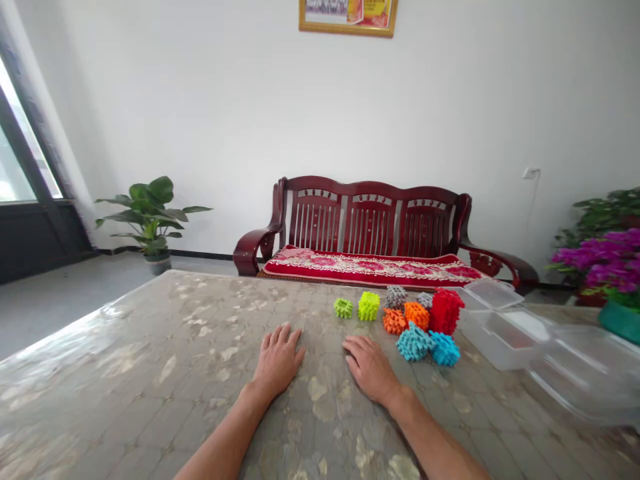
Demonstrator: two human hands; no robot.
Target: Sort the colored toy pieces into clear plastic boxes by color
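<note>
My left hand (278, 361) lies palm down on the patterned table cover (150, 373), its fingers stretched forward and nothing in it. Across from it, my right hand (371, 368) also rests on the cover, fingers extended and empty. Just beyond my right hand stand stacks of interlocking plastic pieces. A small green stack (343, 308) and a yellow-green stack (369, 307) are on the left. Orange stacks (406, 318), grey stacks (396, 297), a taller red stack (446, 311) and blue stacks (429, 345) sit grouped to the right, close together.
Clear plastic boxes (515, 337) and a clear lid-like container (585, 373) stand on the table's right. Purple flowers (605, 260) in a green pot (620, 321) are at the far right. Behind the table are a dark red wooden bench (373, 220) and a potted plant (155, 213).
</note>
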